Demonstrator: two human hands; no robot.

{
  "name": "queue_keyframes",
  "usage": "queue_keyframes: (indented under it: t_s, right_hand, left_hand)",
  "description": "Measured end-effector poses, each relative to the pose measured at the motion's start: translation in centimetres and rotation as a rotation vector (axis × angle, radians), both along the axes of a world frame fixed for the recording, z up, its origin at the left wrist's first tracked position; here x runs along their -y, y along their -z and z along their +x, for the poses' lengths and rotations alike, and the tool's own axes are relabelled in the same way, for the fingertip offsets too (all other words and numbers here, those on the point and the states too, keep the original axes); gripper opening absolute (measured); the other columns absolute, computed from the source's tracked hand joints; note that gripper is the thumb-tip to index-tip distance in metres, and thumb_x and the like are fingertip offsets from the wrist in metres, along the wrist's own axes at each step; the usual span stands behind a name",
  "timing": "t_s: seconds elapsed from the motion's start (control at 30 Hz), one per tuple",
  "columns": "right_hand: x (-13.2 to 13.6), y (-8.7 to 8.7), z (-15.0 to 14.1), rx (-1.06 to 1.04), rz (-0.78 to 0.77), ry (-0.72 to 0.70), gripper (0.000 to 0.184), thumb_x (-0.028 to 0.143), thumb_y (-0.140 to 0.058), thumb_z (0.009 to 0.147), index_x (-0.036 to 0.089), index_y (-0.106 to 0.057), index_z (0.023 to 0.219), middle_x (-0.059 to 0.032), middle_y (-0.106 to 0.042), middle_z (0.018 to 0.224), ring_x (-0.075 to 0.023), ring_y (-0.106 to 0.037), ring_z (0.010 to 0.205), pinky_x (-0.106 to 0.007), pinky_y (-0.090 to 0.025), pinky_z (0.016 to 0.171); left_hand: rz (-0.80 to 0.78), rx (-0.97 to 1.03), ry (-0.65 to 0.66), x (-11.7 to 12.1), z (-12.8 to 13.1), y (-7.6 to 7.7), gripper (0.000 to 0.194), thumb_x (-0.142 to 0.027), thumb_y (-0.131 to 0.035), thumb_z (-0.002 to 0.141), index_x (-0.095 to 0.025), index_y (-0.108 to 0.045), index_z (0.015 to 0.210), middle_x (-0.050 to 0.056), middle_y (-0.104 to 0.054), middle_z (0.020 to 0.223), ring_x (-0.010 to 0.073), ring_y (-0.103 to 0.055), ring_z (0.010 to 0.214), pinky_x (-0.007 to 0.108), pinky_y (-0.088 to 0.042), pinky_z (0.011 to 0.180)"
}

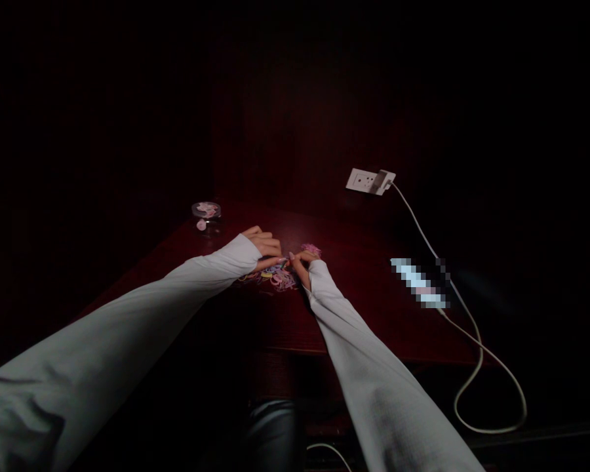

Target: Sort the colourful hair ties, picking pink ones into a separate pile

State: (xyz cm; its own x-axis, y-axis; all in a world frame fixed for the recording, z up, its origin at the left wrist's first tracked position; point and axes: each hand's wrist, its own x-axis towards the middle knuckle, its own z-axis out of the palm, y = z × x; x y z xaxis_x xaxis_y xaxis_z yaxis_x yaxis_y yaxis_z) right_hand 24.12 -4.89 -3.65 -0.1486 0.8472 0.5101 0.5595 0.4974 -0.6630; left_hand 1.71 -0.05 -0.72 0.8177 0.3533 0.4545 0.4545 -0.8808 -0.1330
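Over a loose pile of small coloured hair ties (280,278) on the dark red table, my two hands meet almost fingertip to fingertip. My left hand (265,246) comes in from the left with its fingers bent and its thumb low against the pile. My right hand (303,263) has thumb and forefinger pinched together. A tiny orange-red bit, seemingly a hair tie (288,263), shows between the fingertips of both hands. Just beyond my right hand lies a smaller bunch of pink hair ties (313,249), partly covered by that hand.
A clear round container (206,211) with pink pieces stands at the back left. On the right lies a blurred-out phone (417,283), with a white cable (479,334) looping past the table edge. A charger sits in the wall socket (364,180). The surroundings are very dark.
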Motion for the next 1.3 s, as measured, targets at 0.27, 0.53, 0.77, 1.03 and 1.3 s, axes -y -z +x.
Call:
queue_keyframes:
  t_s: [0.27,0.53,0.77,1.03,1.3]
  right_hand:
    - [0.0,0.0,0.0,0.026,0.002,0.018,0.046,0.054,-0.059,0.102,0.024,-0.073,0.070,-0.0045,-0.072,0.080,-0.0213,-0.062,0.082,-0.038,-0.046,0.090]
    - [-0.3,0.5,0.1,0.002,-0.005,0.027,0.040,0.054,-0.064,0.098,0.024,-0.073,0.073,-0.0032,-0.070,0.078,-0.0206,-0.058,0.077,-0.037,-0.046,0.086]
    - [-1.4,1.9,0.0,-0.029,0.043,0.051,0.035,0.050,-0.066,0.096,0.024,-0.072,0.074,-0.0033,-0.067,0.077,-0.0211,-0.058,0.078,-0.037,-0.046,0.088]
    - [0.5,0.4,0.2,-0.026,0.002,-0.009,0.021,0.042,-0.069,0.096,0.023,-0.077,0.089,-0.0039,-0.070,0.089,-0.0214,-0.061,0.087,-0.034,-0.048,0.083]
    - [0.6,0.2,0.2,0.003,0.017,-0.050,0.020,0.042,-0.074,0.093,0.024,-0.079,0.090,-0.0045,-0.073,0.091,-0.0216,-0.063,0.086,-0.036,-0.049,0.085]
  left_hand:
    - [-0.020,0.011,-0.009,0.3,0.0,-0.2,0.037,-0.037,-0.045,0.114,-0.023,-0.077,0.103,0.002,-0.078,0.096,0.0187,-0.059,0.090,0.036,-0.033,0.084]
    - [-0.038,0.034,-0.025,-0.3,0.0,0.3,0.042,-0.042,-0.042,0.113,-0.023,-0.077,0.100,0.003,-0.078,0.095,0.0194,-0.060,0.090,0.036,-0.033,0.085]
    - [-0.072,0.059,-0.046,-0.1,0.0,0.4,0.038,-0.039,-0.045,0.112,-0.022,-0.076,0.098,0.002,-0.074,0.089,0.0190,-0.058,0.086,0.036,-0.033,0.084]
    - [-0.107,0.123,-0.109,-0.4,0.5,1.1,0.041,-0.041,-0.046,0.111,-0.022,-0.077,0.090,0.001,-0.075,0.086,0.0182,-0.060,0.086,0.036,-0.032,0.083]
    - [-0.130,0.186,-0.101,-0.6,0.6,1.6,0.048,-0.043,-0.044,0.111,-0.022,-0.076,0.083,0.001,-0.076,0.084,0.0175,-0.063,0.085,0.035,-0.034,0.082]
